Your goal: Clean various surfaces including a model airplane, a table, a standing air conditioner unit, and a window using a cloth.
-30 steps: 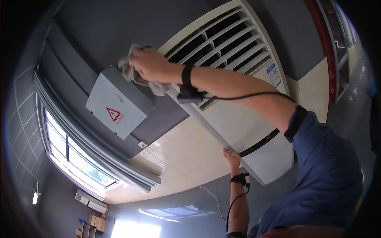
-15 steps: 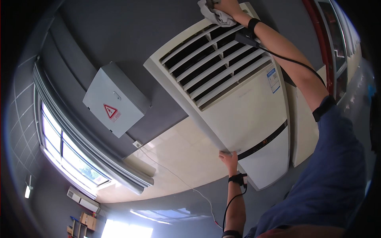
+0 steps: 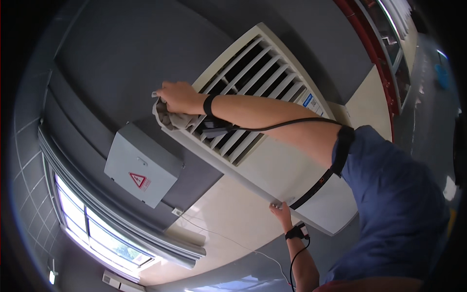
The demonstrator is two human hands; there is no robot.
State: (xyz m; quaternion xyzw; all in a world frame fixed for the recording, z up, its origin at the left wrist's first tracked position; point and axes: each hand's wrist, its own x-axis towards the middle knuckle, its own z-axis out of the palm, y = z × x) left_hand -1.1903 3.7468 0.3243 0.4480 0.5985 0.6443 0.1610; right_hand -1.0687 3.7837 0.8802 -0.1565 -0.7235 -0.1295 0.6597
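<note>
A tall cream floor-standing air conditioner [image 3: 267,165] fills the middle, appearing tilted in the view. Slanted white louvres [image 3: 265,73] cover its upper front, and a dark curved display strip [image 3: 311,192] crosses it lower down. My right hand [image 3: 182,96] is closed on a crumpled grey cloth [image 3: 170,119], which lies against the unit's upper left corner. That forearm stretches over the louvres and hides part of them. Lower down, my left hand [image 3: 280,213] grips the unit's left side edge near the end of the display strip; its fingertips are partly hidden.
Left of the unit, a grey electrical box [image 3: 141,163] with a red warning triangle juts from the wall. Below it, a thin white cable [image 3: 228,230] runs from a wall socket [image 3: 177,212]. Grey pipes [image 3: 121,221] pass above a bright window [image 3: 99,231]. Cables hang from both my wrists.
My right hand has carried the cloth from the top right of the unit to its upper left corner. My left hand keeps its hold on the side edge. The view has shifted.
</note>
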